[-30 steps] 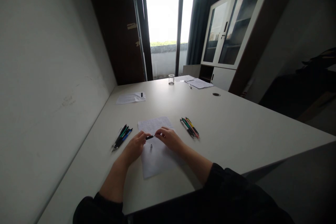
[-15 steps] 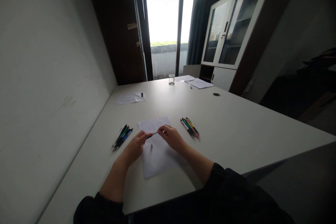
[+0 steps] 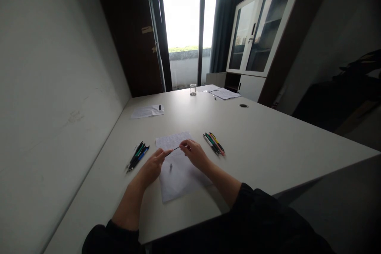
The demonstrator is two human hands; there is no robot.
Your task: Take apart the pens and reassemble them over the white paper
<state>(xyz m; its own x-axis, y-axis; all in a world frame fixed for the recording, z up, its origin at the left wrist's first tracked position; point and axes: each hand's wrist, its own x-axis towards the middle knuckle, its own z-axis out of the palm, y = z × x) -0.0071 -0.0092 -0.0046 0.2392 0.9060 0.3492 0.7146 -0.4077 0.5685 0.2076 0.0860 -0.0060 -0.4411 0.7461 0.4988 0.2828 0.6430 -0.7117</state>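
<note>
Above the lined paper (image 3: 178, 184), my left hand (image 3: 153, 165) is closed around a dark pen barrel (image 3: 168, 154), mostly hidden by the fingers. My right hand (image 3: 193, 152) pinches the far end of a thin dark pen refill (image 3: 176, 148), which runs in line with the barrel between the two hands. A small, shiny pen tip piece (image 3: 171, 165) sits on the paper just below them. To the left of my left hand lies a bunch of pens (image 3: 138, 156), black, green and blue. Several more pens (image 3: 214, 144) lie right of the paper.
The white table (image 3: 262, 147) runs along a wall on the left. Farther back are a sheet with a small dark item (image 3: 147, 111), a clear glass (image 3: 193, 90), stacked papers (image 3: 224, 93) with a pen (image 3: 213, 96), and a round cable hole (image 3: 243, 106).
My right hand has drawn slightly up and away from the left, and more of the thin refill shows between them. The view has shifted a little. The pens and the tip piece lie as before.
</note>
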